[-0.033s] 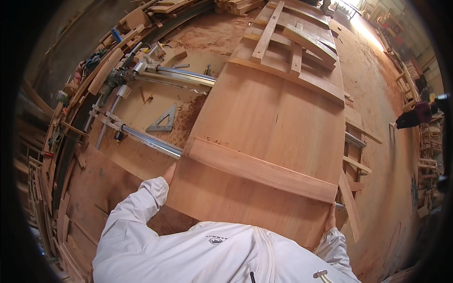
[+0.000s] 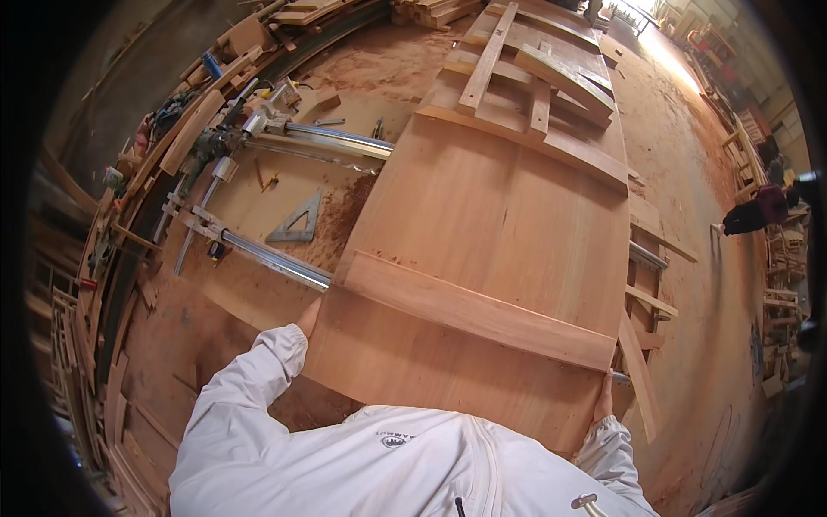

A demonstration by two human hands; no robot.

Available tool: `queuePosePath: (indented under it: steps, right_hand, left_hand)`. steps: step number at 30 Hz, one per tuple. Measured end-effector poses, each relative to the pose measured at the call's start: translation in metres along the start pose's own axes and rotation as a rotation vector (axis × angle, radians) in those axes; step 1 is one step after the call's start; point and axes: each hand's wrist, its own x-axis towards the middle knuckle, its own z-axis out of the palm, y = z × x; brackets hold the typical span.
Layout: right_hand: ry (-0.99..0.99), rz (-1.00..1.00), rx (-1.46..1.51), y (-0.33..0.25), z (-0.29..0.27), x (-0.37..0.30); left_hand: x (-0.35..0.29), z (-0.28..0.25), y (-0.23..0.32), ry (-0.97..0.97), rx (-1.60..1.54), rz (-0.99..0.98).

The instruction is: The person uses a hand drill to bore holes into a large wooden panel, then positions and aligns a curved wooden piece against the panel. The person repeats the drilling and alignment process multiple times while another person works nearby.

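Observation:
A wide brown wooden panel (image 2: 508, 207) stretches away in front of me. Across its near part lies a wooden crosspiece (image 2: 482, 312). At the panel's left edge, near that crosspiece, is my left hand (image 2: 308, 317); its fingers go out of sight at the edge and it appears to grip the panel. My right hand (image 2: 604, 398) is closed against the right edge, by the crosspiece's right end, its fingers only partly visible. Both arms are in white sleeves, spread to either side of the panel.
Metal rails (image 2: 276, 258) run out from under the panel's left side, beside a triangular square (image 2: 297, 217) and sawdust. Loose boards (image 2: 564, 82) lie on the panel's far part. More wood strips (image 2: 637, 370) stick out at right. A dark-gloved hand (image 2: 758, 211) shows far right.

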Motion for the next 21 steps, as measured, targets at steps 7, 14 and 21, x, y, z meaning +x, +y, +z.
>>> queuePosePath:
  steps: [7,14,21]
  right_hand:
    - [0.008,0.066,0.082,0.0,0.012,0.011]
    - [0.059,0.099,0.089,-0.007,0.041,-0.006]
    - [0.115,0.022,0.073,0.008,0.014,0.021]
  left_hand:
    - [0.0,0.003,0.004,0.003,0.007,-0.006]
    - [-0.009,-0.004,-0.009,0.042,-0.005,-0.04]
    - [-0.003,0.0,-0.008,0.05,-0.022,-0.014]
